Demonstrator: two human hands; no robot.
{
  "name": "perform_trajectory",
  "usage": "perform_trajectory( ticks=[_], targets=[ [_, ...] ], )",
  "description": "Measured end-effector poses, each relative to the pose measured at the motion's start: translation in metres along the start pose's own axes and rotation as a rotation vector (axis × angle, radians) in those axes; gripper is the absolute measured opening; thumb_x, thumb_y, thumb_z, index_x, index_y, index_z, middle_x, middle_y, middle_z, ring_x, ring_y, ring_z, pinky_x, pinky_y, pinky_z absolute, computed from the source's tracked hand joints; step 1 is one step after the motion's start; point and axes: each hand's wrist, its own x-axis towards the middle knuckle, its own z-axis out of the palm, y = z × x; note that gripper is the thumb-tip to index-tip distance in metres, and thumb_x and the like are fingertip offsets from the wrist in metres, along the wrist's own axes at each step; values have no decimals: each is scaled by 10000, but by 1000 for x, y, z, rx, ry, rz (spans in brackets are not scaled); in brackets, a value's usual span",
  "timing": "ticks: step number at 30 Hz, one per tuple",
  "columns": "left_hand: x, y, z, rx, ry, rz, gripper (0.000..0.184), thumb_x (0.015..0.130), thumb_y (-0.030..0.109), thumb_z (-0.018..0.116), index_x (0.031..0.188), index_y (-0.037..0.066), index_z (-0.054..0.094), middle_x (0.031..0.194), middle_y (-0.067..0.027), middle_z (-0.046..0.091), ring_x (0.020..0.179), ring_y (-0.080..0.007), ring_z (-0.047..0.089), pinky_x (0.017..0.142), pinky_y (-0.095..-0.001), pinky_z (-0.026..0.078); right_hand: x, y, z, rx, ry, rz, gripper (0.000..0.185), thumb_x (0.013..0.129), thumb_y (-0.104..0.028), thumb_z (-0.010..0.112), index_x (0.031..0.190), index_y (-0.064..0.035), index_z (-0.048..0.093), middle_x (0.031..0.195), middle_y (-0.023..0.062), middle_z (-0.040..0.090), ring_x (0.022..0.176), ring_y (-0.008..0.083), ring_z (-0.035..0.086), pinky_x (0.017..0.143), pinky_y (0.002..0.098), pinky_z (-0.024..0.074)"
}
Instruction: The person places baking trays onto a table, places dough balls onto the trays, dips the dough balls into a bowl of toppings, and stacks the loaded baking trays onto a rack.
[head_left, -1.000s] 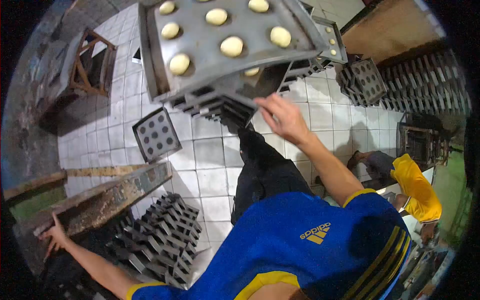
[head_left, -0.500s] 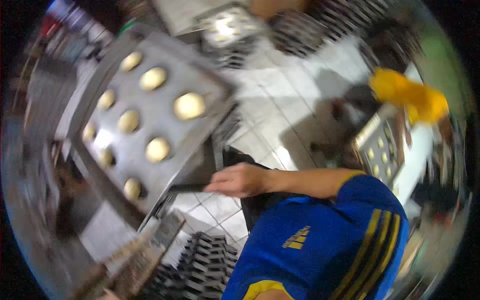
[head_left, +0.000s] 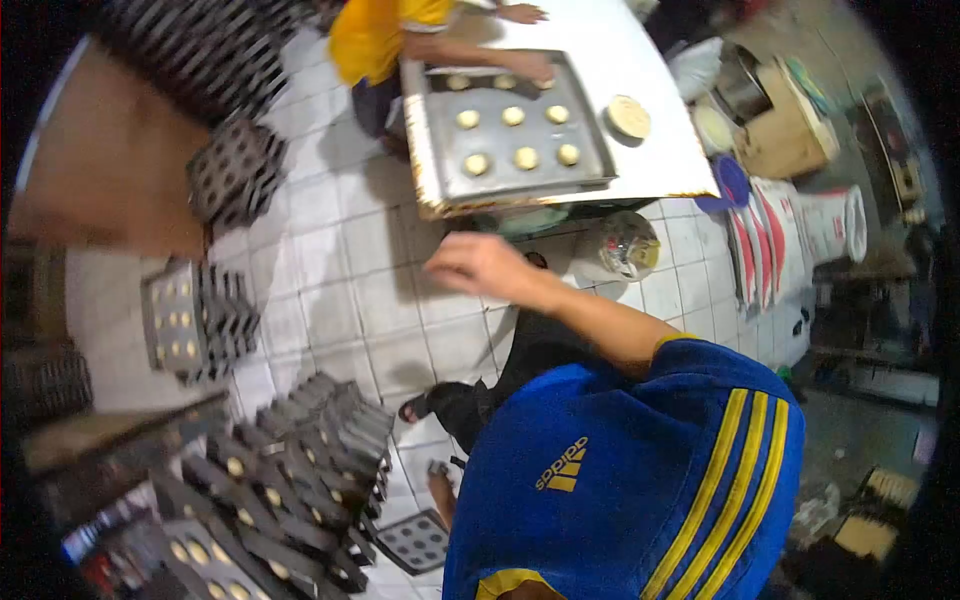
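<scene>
My right hand [head_left: 482, 266] is held out over the tiled floor, short of the white table. Its fingers are loosely bent, slightly blurred, and nothing shows in them. A small stretch of my left arm [head_left: 442, 492] appears beside my blue shirt, low in the view; its fingers cannot be made out. Below it lies a dark tray with round hollows [head_left: 415, 541]. Left of that, a stack of dark trays [head_left: 300, 470] carries pale dough rounds [head_left: 197, 552].
A person in yellow [head_left: 375, 40] reaches over a baking tray [head_left: 590, 120] of dough rounds on the white table [head_left: 655, 165]. A round pale piece [head_left: 628, 117] sits beside it. Tray stacks [head_left: 225, 310] stand on the floor. A transparent container [head_left: 630, 247] and sacks [head_left: 790, 235] lie right.
My view has swung right, toward the white table. My right hand has come off the dark edge of the large dough tray, which has left the view.
</scene>
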Motion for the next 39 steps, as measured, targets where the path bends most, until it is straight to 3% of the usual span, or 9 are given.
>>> perform_trajectory(
  ticks=[3,6,13,17,21,28,33,37,39],
  targets=[
    [84,69,120,-7,-96,104,612,1078,357,588,1581,34,455,1297,-79,683,1217,-234,649,987,-391,530,-44,150,-145,109,321,684,246,983,-215,743,1180,-75,783,1137,195,743,1036,316,737,903,393,585],
    [90,154,290,20,-236,255,515,1093,313,588,1511,22,512,1291,-123,685,1173,-235,670,970,-372,545,-94,348,-270,-101,638,833,327,980,-267,724,1224,-54,773,1211,230,738,1099,326,733,929,417,581],
    [49,126,540,638,-455,500,271,1045,168,650,1280,37,679,1038,-169,730,983,-274,731,914,-389,565,-151,569,-389,-760,141,950,239,965,-281,697,1106,-117,799,1052,161,752,1001,370,718,853,505,603],
    [25,117,602,692,-518,163,344,1055,200,630,1361,44,654,1172,-187,752,1092,-329,733,972,-435,560,-152,586,-388,-875,17,815,200,954,-266,704,1055,-120,798,993,128,744,986,348,717,840,493,613],
    [26,76,612,543,-645,348,331,1031,154,659,1339,33,654,983,-149,735,855,-249,749,782,-385,579,-146,575,-393,-740,99,724,203,953,-252,730,1075,-119,822,1033,131,776,986,308,733,807,445,587],
    [34,81,601,479,-594,-47,287,1046,110,641,1329,64,643,998,-140,741,866,-241,754,794,-379,582,-101,479,-337,328,287,1143,291,975,-292,795,1155,-66,824,1012,-16,777,868,55,609,711,223,408],
    [43,86,595,357,-478,-74,300,1052,104,627,1345,44,631,981,-124,740,908,-215,736,811,-366,568,-7,457,-210,526,68,837,303,979,-252,815,1113,20,819,965,43,778,905,80,647,792,259,507],
    [44,90,595,331,-491,-78,307,1053,102,622,1350,25,626,965,-119,731,870,-208,714,799,-370,564,66,479,-163,183,101,616,223,951,-217,806,1041,-14,827,892,105,780,802,173,676,764,337,541],
    [44,78,593,242,-480,-111,317,1054,111,619,1354,10,626,941,-113,716,838,-196,689,789,-370,556,77,509,-144,-231,93,165,195,936,-205,805,1000,-22,821,871,97,755,823,246,681,763,390,554]
  ],
)
